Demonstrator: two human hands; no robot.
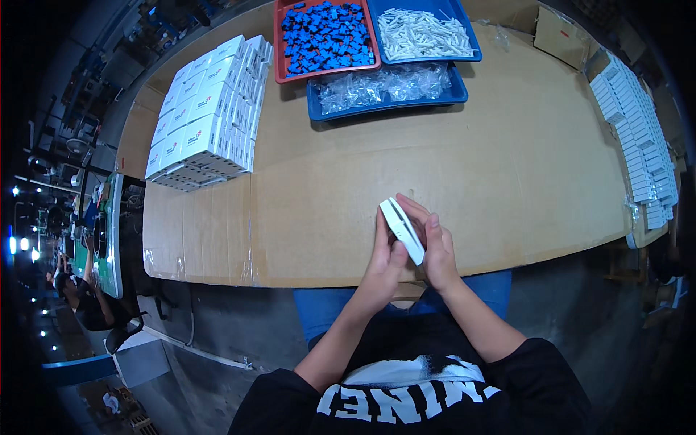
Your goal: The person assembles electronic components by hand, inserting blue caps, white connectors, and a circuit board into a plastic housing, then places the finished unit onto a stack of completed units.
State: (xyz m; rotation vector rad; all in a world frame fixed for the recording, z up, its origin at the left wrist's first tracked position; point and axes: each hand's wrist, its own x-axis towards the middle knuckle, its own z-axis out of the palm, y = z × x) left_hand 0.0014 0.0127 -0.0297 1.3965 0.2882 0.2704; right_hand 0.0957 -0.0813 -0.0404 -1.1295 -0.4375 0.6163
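Observation:
A small flat white box (400, 230) is held up in front of me, tilted, over the near edge of the cardboard-covered table (326, 210). My left hand (382, 270) is closed on its left side, with the thumb against the lower part. From the other side my right hand (438, 255) grips it, fingers round the far edge and thumb raised. A dark gap runs lengthwise along the box, between two white faces. What lies inside the gap cannot be made out.
Stacked white boxes (196, 116) stand at the left. Behind are a red tray (328, 71) of blue parts, a blue tray (429, 58) of white sticks and another blue tray (391, 109) of clear plastic bags. More white boxes (638, 138) line the right edge. A person (90, 304) sits far left.

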